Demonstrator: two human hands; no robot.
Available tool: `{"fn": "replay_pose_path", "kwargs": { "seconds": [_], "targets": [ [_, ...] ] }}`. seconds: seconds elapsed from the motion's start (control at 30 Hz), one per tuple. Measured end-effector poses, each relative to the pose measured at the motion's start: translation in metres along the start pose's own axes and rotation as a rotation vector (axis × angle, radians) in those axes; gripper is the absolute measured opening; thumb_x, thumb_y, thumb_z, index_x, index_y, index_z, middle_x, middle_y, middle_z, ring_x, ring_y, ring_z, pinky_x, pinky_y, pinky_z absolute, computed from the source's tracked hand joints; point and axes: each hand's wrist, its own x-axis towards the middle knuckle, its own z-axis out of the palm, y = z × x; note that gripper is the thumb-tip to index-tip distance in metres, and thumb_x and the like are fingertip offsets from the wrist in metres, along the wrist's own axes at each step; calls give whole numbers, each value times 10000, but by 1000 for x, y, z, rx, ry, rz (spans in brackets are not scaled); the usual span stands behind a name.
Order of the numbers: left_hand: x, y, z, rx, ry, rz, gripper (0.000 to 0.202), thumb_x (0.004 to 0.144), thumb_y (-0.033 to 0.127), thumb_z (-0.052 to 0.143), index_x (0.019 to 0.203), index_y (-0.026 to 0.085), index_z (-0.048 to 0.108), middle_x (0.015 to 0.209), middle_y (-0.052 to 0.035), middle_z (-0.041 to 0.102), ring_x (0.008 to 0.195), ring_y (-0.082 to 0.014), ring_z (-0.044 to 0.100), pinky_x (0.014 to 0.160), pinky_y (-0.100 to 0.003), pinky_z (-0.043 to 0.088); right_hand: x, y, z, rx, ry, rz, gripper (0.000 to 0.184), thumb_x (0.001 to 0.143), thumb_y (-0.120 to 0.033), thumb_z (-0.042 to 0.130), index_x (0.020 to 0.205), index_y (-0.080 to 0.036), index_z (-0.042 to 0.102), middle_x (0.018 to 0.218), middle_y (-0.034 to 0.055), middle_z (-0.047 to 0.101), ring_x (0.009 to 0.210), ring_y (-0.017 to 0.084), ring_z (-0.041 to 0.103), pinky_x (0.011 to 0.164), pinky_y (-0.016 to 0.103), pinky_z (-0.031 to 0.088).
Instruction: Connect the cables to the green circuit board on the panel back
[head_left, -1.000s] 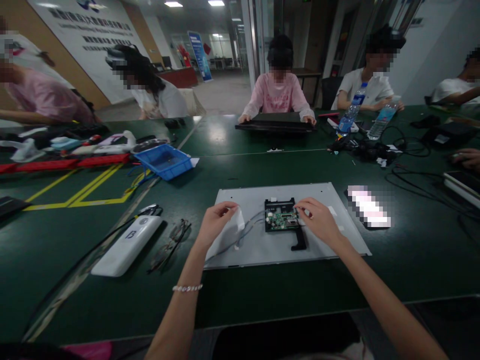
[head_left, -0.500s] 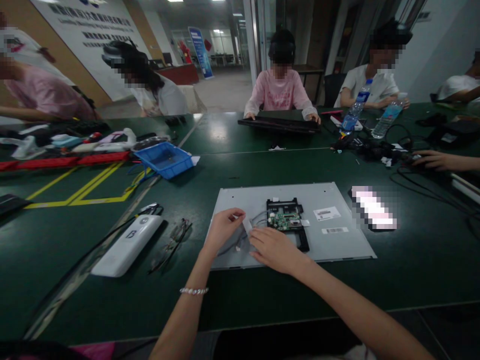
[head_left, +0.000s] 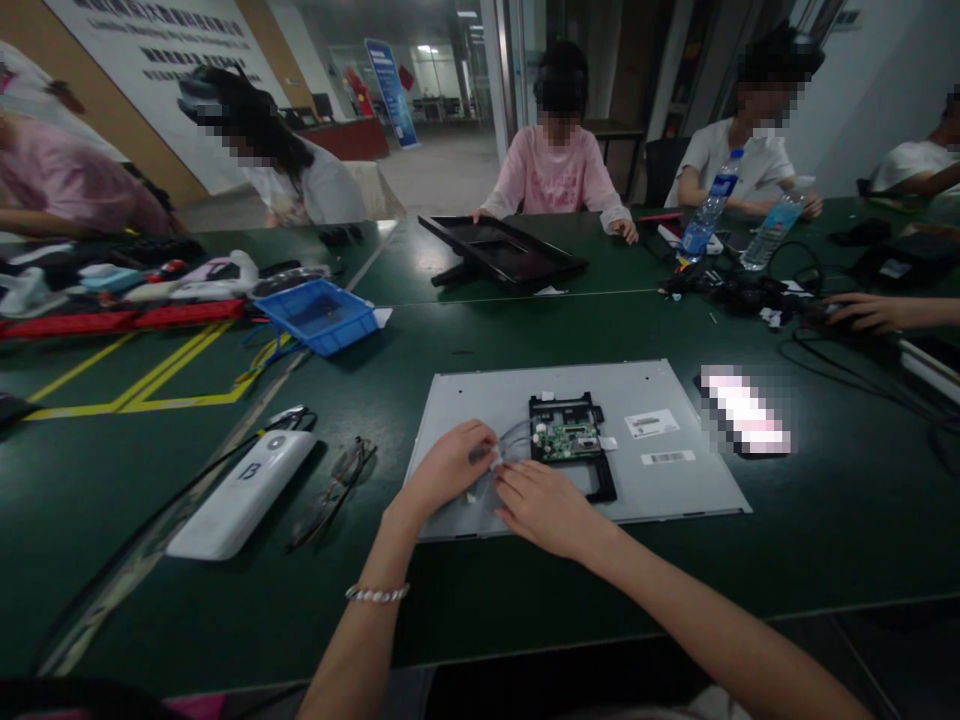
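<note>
A flat grey display panel (head_left: 637, 480) lies on the green table, back side up. Mounted on it is a green circuit board (head_left: 566, 442) in a black frame (head_left: 602, 480). Grey cables (head_left: 517, 432) run left from the board to my fingers. My left hand (head_left: 450, 465) pinches a small whitish strip (head_left: 496, 457), which looks like tape, at the cables. Close beside it, my right hand (head_left: 544, 505) has its fingers together, fingertips at the same strip and cables. Its fingers partly cover the cables, and I cannot make out its exact grip.
Left of the panel lie glasses (head_left: 334, 495) and a white power bank (head_left: 244, 495) with a cable. A phone (head_left: 742, 410) lies to the right. Farther off are a blue tray (head_left: 322, 318), bottles (head_left: 776, 225) and a person handling a black monitor shell (head_left: 502, 250).
My left hand has turned and closed in on the strip, its fingertips now near my right hand's. Across the table, the person has tilted and swung the black monitor shell to the left.
</note>
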Motion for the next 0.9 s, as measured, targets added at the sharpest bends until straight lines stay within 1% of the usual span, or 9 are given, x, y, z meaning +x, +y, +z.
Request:
{"fn": "replay_pose_path", "kwargs": {
  "seconds": [0.1,0.17,0.3,0.4,0.5,0.63,0.77,0.9],
  "targets": [
    [-2,-5,-1,-38,-16,-25,119,775,206,557,894,206,573,900,-22,587,829,-179,569,776,-306,441,-1,-5,0,-25,-8,-12,299,914,-240,425,1087,-59,588,1152,174,618,1098,230,552,992,366,389],
    [-3,-6,-1,-62,-28,-33,154,756,222,591,907,210,569,918,-19,587,846,-181,567,790,-308,439,-3,-9,0,-37,-11,-24,315,915,-248,417,1086,-46,588,1142,182,620,1084,236,560,980,365,395],
    [-3,-9,0,-87,-42,-37,238,714,230,637,933,205,548,941,-23,571,881,-190,549,808,-322,430,-5,-17,-1,-35,-6,-32,363,902,-308,434,1090,-34,581,1133,195,618,1086,256,556,962,363,409],
    [-3,-11,3,-106,-46,-62,256,712,231,636,947,203,537,950,-26,561,893,-195,539,815,-334,425,-5,-21,-1,-26,-10,-26,410,877,-360,467,1109,-36,565,1145,216,606,1091,274,552,948,382,418],
    [-1,-12,5,-120,-41,-73,224,732,238,615,938,205,533,941,-26,555,884,-196,533,815,-340,422,-6,-24,1,-39,-20,-30,471,867,-387,470,1151,-18,539,1176,254,578,1102,295,548,946,403,416],
    [0,-11,5,-112,-29,-39,119,789,219,545,907,203,534,926,-27,545,871,-188,523,808,-329,420,-9,-27,4,-24,-31,-38,514,870,-393,455,1185,9,517,1207,290,543,1133,320,527,953,415,408],
    [2,-10,6,-119,-23,-32,82,798,176,504,866,203,542,905,-25,542,856,-184,526,791,-315,427,-12,-26,5,14,-23,-31,502,857,-390,473,1184,-13,524,1222,276,540,1158,308,511,975,413,395],
    [3,-9,8,-121,5,-46,80,800,153,488,842,199,538,876,-22,542,831,-181,532,762,-306,434,-14,-22,4,68,-2,-11,441,850,-371,477,1152,-59,557,1224,218,564,1162,280,513,992,384,391]
  ]
}}
